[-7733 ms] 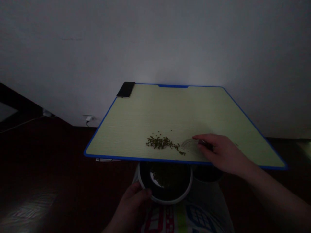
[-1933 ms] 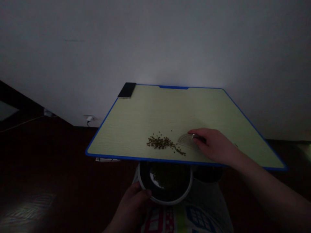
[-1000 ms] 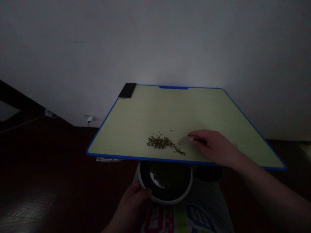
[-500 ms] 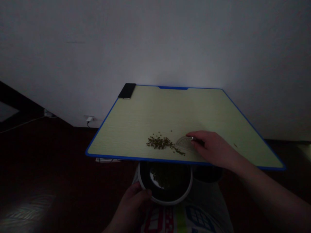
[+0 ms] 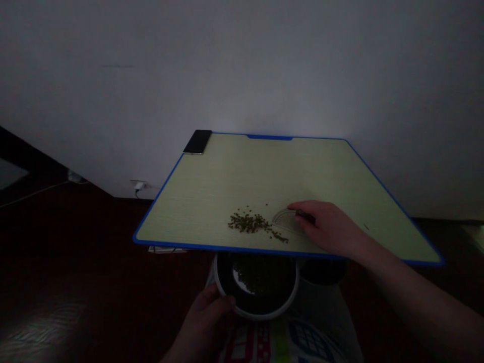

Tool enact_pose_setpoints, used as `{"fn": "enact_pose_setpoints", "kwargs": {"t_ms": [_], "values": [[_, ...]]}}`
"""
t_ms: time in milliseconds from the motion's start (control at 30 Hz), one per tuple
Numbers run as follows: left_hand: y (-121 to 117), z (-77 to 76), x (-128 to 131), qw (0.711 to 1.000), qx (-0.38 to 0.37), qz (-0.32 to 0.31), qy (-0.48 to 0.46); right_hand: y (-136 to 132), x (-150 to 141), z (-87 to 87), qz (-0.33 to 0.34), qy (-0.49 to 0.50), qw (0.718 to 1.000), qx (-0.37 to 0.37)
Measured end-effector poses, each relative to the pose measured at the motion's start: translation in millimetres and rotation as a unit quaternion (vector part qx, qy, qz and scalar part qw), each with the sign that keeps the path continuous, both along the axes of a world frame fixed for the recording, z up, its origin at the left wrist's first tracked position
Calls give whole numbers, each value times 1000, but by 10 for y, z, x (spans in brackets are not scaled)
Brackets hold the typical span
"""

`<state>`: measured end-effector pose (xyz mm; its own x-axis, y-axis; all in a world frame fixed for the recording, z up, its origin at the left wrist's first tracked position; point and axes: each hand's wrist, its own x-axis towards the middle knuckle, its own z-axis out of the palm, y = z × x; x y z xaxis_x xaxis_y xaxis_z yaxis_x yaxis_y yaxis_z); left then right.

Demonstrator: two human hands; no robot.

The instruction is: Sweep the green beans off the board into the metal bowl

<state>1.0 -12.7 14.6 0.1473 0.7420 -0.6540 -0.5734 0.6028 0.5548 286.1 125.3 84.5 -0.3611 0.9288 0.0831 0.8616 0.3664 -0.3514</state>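
Note:
My left hand (image 5: pixel 207 315) grips the left rim of a white bowl (image 5: pixel 260 316) below the table's front edge, thumb on top. Inside the bowl lies a heap of small dark green beans or seeds (image 5: pixel 262 275). On the folding table (image 5: pixel 272 171) a loose patch of the same small grains (image 5: pixel 247 222) is spread near the front edge. My right hand (image 5: pixel 327 224) is closed on a clear protractor (image 5: pixel 283 218), whose curved edge stands just right of the grains. A short dark object (image 5: pixel 306 217) also shows between its thumb and fingers; its kind is unclear.
A black phone (image 5: pixel 197 141) lies on the table's far left corner. To the right of the bowl, under the table edge, a second dark container (image 5: pixel 323 272) is partly hidden. A thin dark sliver (image 5: pixel 366 226) lies at the right. A white charger (image 5: pixel 139 185) is plugged into the wall.
My right hand and the protractor have shifted very slightly left and away from me. A shiny tip at the dark object no longer glints. The bowl and left hand are almost still.

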Motion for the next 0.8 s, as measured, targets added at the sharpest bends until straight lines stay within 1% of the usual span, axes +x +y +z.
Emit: {"fn": "enact_pose_setpoints", "kwargs": {"t_ms": [133,267,333,567,700,800], "values": [[-1,-23,-13,1000,0,-14,7,15,17,7,22,7,1000,-6],[9,-34,-21,1000,-3,-13,-4,3,43,16,36,12,999,-5],[14,-21,-17,1000,-4,-8,-11,-10,49,21,39,16,999,-6],[28,42,-21,1000,-11,-19,-12,-52,49,55,45,18,999,-10],[25,4,-38,1000,-9,-22,-5,-66,57,64,42,11,999,-8],[14,-18,-48,1000,-9,-10,0,-55,56,44,37,8,999,-6]]}}
